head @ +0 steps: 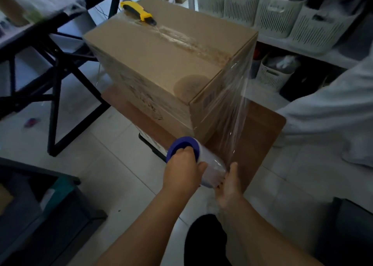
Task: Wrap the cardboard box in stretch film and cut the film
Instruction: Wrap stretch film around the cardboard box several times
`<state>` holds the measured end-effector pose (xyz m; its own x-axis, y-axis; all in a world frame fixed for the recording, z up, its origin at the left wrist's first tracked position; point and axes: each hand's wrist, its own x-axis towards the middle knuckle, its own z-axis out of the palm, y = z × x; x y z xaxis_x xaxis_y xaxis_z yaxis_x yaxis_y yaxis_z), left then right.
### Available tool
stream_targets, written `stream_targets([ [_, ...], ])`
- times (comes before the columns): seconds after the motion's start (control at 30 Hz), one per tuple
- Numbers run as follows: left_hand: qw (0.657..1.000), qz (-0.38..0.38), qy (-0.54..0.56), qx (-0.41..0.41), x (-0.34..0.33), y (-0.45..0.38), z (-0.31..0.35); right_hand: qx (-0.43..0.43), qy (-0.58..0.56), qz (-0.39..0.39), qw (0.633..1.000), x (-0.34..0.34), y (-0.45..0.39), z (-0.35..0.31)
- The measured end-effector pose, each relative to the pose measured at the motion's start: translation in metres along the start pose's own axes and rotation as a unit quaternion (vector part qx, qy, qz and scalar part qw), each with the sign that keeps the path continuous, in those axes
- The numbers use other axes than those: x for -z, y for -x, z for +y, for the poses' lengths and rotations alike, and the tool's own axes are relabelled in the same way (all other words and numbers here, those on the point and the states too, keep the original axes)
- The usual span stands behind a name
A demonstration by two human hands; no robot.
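Observation:
A large brown cardboard box (161, 57) stands on a low wooden stand (260, 128), with clear film over its sides. A sheet of stretch film (232, 104) runs taut from the box's near right corner down to the roll (210, 164), which has a blue end cap. My left hand (184, 172) grips the roll at the blue end. My right hand (229, 187) holds the roll's other end from below. A yellow utility knife (139, 12) lies on the far end of the box top.
A black-framed table (54, 78) stands to the left. White slotted baskets (278, 13) line shelves at the back right. A white cloth-covered shape (333, 114) is at the right. A dark crate (40, 215) sits at the lower left on the tiled floor.

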<state>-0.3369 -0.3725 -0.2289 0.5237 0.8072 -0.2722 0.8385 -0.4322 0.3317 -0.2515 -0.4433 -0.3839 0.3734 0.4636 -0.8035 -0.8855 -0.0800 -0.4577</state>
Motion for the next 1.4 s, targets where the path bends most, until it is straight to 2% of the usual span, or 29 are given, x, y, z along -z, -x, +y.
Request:
stream_targets([
  [0.2, 1.0, -0.001, -0.005, -0.015, -0.002, -0.014, -0.029, -0.021, -0.037, 0.001, 0.999, -0.018, -0.01, 0.029],
  [0.43, 0.997, -0.03, -0.02, -0.061, 0.004, -0.04, -0.064, -0.002, -0.084, -0.01, 0.996, -0.041, -0.033, 0.064],
  [0.83, 0.984, -0.085, -0.032, -0.155, 0.019, -0.072, -0.099, 0.005, -0.151, 0.076, 0.986, -0.085, -0.059, 0.091],
  [1.03, 0.973, -0.113, -0.053, -0.192, 0.019, -0.076, -0.103, 0.001, -0.219, 0.084, 0.972, -0.095, -0.066, 0.102],
  [1.4, 0.946, -0.14, -0.089, -0.279, 0.036, -0.1, -0.13, 0.039, -0.271, 0.113, 0.955, -0.133, -0.066, 0.111],
])
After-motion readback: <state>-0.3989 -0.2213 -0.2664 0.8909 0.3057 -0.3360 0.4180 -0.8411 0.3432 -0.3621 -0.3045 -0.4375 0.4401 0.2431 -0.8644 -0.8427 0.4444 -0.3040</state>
